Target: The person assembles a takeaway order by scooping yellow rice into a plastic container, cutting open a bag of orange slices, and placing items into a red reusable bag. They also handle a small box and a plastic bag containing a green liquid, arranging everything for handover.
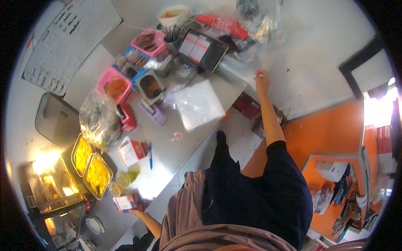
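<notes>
Nearest, brown cloth (184, 213) lies over the person's dark clothing (251, 196). The left hand (137, 212) is bent around the edge of a small white, blue and orange packet (123, 203) and appears to hold it, over the near end of the grey table (190, 144); some fingers are hidden, so the exact grip cannot be told. Just beyond the packet stand small clear cups (123, 179), and beside them two metal trays (104, 160) hold yellow food (97, 178). A blue pen (150, 155) lies beside a red and white box (133, 151). Farther along are a red tape dispenser (129, 118), a purple one, and a white plastic sheet (199, 105) at the table's edge. The right hand (262, 80), its arm stretched out, has its fingers loosely curled near clear plastic (238, 69); whether it grips anything cannot be told. Beyond the sheet, a tablet (201, 49) with a lit screen leans near pink containers of food, and at the far end are a red bag (222, 26) and a white bowl (176, 21).
</notes>
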The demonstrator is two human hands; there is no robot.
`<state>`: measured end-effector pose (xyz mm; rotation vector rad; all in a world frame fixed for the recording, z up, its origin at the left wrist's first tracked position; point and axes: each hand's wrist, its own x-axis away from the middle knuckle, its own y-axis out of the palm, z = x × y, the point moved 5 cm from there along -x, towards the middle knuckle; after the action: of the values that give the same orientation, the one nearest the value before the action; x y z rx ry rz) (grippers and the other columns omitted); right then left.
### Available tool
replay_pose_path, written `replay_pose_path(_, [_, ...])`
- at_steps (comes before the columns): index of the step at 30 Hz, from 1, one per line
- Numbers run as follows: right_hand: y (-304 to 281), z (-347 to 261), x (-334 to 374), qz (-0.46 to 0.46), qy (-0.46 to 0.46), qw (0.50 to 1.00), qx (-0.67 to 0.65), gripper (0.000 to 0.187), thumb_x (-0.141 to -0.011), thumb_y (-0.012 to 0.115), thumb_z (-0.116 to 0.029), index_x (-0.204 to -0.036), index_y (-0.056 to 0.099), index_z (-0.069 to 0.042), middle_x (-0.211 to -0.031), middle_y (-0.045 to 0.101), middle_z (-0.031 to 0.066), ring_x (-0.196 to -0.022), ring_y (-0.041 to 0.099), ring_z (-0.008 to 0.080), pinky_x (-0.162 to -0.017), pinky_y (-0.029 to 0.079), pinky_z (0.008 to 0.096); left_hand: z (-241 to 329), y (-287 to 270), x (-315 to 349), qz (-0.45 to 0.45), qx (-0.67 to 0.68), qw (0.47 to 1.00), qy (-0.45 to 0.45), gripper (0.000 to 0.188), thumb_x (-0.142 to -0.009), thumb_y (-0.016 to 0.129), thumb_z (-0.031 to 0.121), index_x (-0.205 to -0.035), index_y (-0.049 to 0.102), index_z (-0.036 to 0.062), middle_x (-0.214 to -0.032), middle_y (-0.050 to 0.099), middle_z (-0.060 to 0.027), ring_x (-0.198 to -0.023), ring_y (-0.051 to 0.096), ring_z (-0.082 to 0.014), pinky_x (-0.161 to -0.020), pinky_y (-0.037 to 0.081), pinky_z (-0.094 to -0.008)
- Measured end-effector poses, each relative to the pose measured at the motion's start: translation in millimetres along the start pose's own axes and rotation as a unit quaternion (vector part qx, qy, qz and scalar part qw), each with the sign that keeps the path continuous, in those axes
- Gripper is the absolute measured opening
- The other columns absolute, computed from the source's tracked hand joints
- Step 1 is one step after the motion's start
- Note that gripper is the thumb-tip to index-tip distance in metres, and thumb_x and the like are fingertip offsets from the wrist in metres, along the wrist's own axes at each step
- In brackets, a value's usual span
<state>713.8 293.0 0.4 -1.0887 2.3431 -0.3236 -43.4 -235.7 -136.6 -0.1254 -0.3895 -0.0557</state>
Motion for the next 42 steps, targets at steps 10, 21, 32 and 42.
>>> replay_pose_path(10, [33,209,-109,0.01,0.413,0.908,-0.06,0.032,-0.076,0.068,-0.024,-0.098,0.056,-0.003,-0.083,0.058,0.0091,-0.071,0.057,0.0246,-0.065,0.047,0.0356,-69,86,188,0.105,-0.133,0.985,0.012,0.042,-0.091,0.051,0.029,-0.121,0.042,0.001,-0.104,0.054,-0.0079,-0.076,0.052,-0.0152,-0.065,0.045,-0.0283])
replay_pose_path(21, [0,172,-110,-0.128,0.349,0.892,-0.257,0.028,-0.076,0.071,-0.022,-0.095,0.057,-0.006,-0.08,0.057,0.005,-0.077,0.056,0.0191,-0.056,0.048,0.0323,-54,327,349,-0.233,-0.023,0.962,0.141,0.03,-0.093,0.047,0.024,-0.115,0.047,0.0038,-0.088,0.05,-0.0027,-0.063,0.04,-0.0081,-0.055,0.035,-0.0233])
replay_pose_path(32, [31,177,-100,-0.246,0.393,0.881,-0.094,0.049,-0.072,0.074,-0.033,-0.107,0.055,-0.004,-0.103,0.058,0.0127,-0.089,0.057,0.0211,-0.067,0.048,0.0371,-54,539,551,-0.725,-0.221,0.633,0.159,0.029,-0.09,0.054,0.025,-0.11,0.053,0.0034,-0.097,0.057,-0.0056,-0.085,0.054,-0.0133,-0.073,0.046,-0.0264])
replay_pose_path(42, [-28,85,-75,-0.292,0.225,0.911,-0.183,0.054,-0.081,0.067,-0.024,-0.122,0.043,0.001,-0.089,0.059,0.0101,-0.076,0.06,0.0162,-0.058,0.052,0.0281,-75,612,692,-0.789,-0.148,0.57,-0.176,0.061,-0.088,0.048,0.049,-0.125,0.041,0.0,-0.12,0.051,-0.0173,-0.108,0.052,-0.0277,-0.09,0.043,-0.0389])
